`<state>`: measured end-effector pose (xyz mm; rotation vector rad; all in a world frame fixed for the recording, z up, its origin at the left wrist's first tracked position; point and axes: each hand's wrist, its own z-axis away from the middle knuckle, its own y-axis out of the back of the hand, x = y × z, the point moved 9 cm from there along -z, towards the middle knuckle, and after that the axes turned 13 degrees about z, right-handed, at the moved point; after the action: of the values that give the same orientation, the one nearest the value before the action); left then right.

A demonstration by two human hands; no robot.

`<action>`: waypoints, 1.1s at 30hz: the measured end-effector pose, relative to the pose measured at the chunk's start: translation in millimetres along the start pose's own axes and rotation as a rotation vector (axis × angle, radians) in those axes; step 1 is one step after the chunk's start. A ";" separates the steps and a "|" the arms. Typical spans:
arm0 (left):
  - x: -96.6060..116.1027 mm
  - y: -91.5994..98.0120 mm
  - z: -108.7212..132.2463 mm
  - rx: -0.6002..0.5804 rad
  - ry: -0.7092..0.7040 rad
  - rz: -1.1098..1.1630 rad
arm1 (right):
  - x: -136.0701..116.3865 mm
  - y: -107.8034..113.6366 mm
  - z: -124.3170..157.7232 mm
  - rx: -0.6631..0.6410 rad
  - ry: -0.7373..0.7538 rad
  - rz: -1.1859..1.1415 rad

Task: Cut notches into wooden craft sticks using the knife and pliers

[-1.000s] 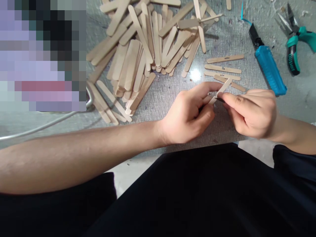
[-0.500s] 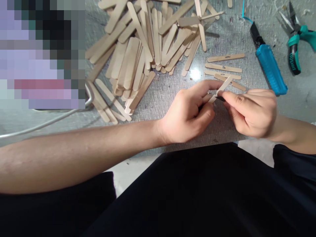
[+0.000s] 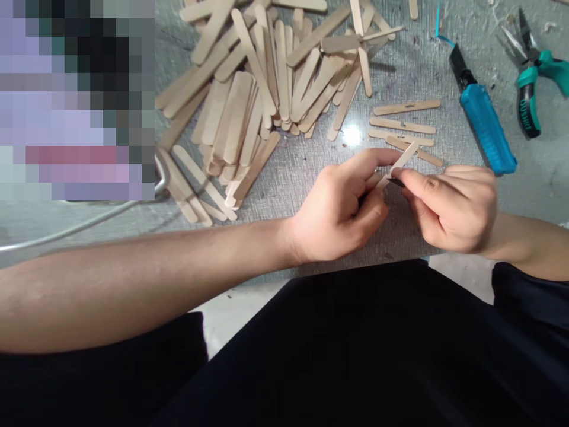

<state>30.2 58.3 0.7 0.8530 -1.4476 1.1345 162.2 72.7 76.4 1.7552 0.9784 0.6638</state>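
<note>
My left hand is closed on a pale wooden craft stick, which slants up to the right between thumb and fingers. Pinched in my right hand is a small dark blade, its visible part pressed against the middle of the stick. The rest of the blade is hidden by my fingers. Just beyond the hands lie several craft sticks with notches in their middles, roughly in parallel; the nearest one is partly behind the held stick.
A large heap of craft sticks spreads across the table's far left, with a propeller-like cross of sticks at its right. A blue utility knife and teal-handled pliers lie at right. A pale cable runs along the left.
Both hands stay nearly in place around the stick. The dark blade's angle and position against the stick have shifted slightly.
</note>
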 end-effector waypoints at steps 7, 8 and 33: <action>0.9 1.3 1.6 0.013 -0.005 -0.017 | -1.6 0.9 1.3 -0.010 0.017 0.029; 1.7 1.4 1.9 0.014 -0.012 -0.017 | -2.1 1.8 0.8 -0.003 0.021 0.021; 24.7 8.4 4.3 0.218 -0.168 -0.258 | -6.1 -4.0 0.3 -0.110 -0.014 0.065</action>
<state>16.4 58.4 23.3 1.2762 -1.3162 1.0554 158.0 68.1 72.7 1.6984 0.8619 0.7317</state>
